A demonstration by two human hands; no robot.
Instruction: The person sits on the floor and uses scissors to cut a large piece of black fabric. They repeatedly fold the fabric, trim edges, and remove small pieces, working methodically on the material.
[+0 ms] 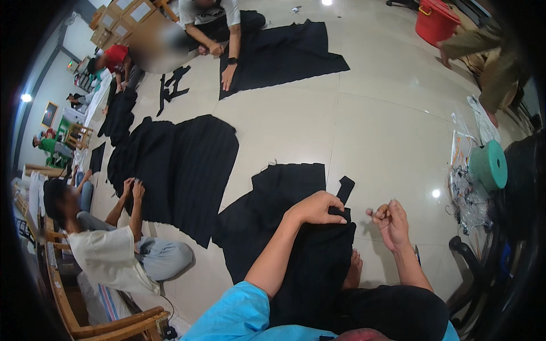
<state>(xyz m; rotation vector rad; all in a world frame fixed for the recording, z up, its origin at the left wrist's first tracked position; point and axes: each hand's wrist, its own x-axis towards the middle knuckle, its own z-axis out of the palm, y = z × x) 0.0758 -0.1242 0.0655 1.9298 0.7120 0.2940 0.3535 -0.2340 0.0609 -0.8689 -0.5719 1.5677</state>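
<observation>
A black cloth lies spread on the pale tiled floor in front of me and runs up over my lap. My left hand rests on its upper edge, fingers curled and pinching the fabric beside a short black strip. My right hand hovers just right of the cloth above the tiles, fingers pinched together on something too small to make out. A bare foot shows beside the cloth.
A person in a white shirt sits at my left handling another black cloth. Further people work on black cloth at the far side. A red bucket, a green spool, wooden furniture and a dark chair stand around.
</observation>
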